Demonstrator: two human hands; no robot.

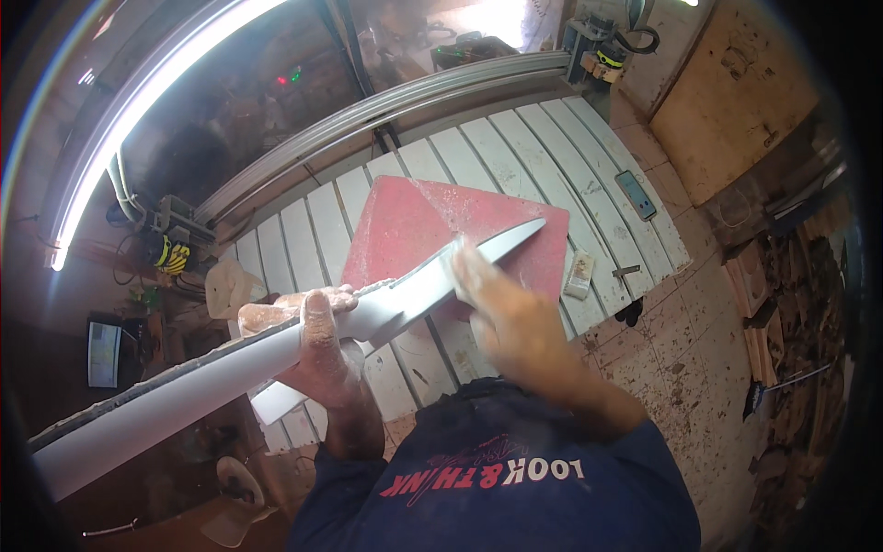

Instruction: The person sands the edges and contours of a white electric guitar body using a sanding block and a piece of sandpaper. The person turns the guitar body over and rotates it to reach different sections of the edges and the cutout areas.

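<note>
Tiled floor [681, 340], speckled: well to the right of my right fingers [475, 278].

Slatted table [552, 156], white: below and ahead of my fingers, dark gaps between its slats.

Metal rail [405, 109]: far ahead of my fingers, along the table's far side.

Long white piece [395, 315]: in my left fingers [318, 320], running out leftward past them; its tapered end reaches ahead and right of my right fingers; far edge ragged. Handling, my judgement: this looks like rubbing smooth. Best braced firmly, stroked lengthwise with light, even pressure, easing off toward the thin tip lest it chip.

Red sheet [395, 221], dusty: ahead of my fingers, behind the tapered end; contact unclear.

Left fingers: closed round the piece, thumb uppermost, powdery.

Right fingers: blurred, against the tapered part; whether they pinch it or a pad, I cannot tell.

Phone-like device [635, 195]: ahead and well right of my right fingers.

Small pale block [579, 275]: right of those fingers, nearer than the device.
</note>
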